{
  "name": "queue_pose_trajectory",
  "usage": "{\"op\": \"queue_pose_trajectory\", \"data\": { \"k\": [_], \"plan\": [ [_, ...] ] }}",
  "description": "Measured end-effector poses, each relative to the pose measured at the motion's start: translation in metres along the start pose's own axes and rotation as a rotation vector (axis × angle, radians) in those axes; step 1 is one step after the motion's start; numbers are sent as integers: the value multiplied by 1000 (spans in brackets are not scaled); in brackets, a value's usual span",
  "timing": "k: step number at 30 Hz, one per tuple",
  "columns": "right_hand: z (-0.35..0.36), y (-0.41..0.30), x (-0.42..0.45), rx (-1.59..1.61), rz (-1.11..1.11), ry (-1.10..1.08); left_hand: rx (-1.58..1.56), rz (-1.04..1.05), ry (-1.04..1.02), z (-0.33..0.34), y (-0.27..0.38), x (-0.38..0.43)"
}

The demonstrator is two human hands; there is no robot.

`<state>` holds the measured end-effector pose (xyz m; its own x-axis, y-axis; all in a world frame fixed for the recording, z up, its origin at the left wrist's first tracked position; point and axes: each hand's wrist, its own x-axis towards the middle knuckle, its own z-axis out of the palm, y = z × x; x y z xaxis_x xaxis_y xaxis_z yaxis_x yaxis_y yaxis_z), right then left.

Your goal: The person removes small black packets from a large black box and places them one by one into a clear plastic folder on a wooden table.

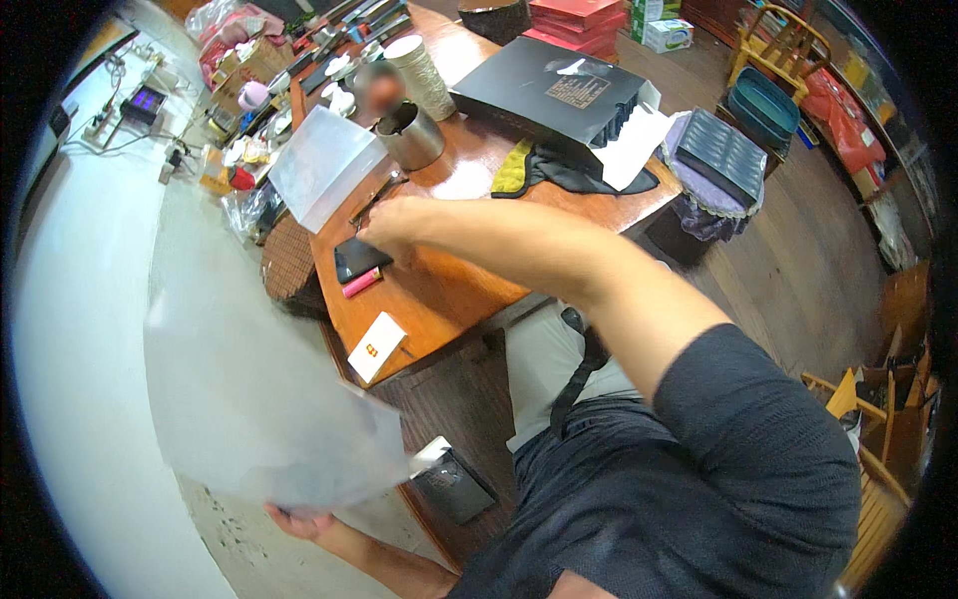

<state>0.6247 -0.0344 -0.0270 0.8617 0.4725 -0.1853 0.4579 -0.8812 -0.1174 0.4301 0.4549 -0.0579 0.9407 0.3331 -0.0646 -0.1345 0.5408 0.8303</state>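
Note:
My left hand [301,521], low at the left, grips the lower edge of a large translucent plastic piece [277,419]; motion blur hides its exact shape. Over the wooden table, my right hand [382,227] reaches down beside a dark, thin object [374,198]. Its fingertips are mostly hidden, so I cannot tell whether it holds anything. A black flat item, like a phone [361,258], lies just below that hand, with a pink lighter-like stick [362,283] alongside. Close by is a translucent plastic box [329,165]. A small white card or box [377,348] lies at the table corner.
A metal canister [412,138], a textured white cup stack [420,75] and a large black box [554,90] stand on the table [464,299]. Black and yellow cloth lies before the box. A stool [715,172] holds a black tray. A black packet [456,487] is below, near my legs.

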Motion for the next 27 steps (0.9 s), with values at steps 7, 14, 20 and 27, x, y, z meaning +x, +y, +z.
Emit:
{"op": "queue_pose_trajectory", "data": {
  "k": [7,14,20,27],
  "plan": [
    [11,16,22,-35,-8,32,2,-6,-13,3,-21,-24],
    [17,79,-118,763,176,-57,33,-316,-298,85,-108,12],
    [122,8,-347,2060,-20,390,128,-597,-422,195,-197,-12],
    [273,-175,-597,2135,650,1615,265,-858,-551,273,-260,-124]
  ]
}}
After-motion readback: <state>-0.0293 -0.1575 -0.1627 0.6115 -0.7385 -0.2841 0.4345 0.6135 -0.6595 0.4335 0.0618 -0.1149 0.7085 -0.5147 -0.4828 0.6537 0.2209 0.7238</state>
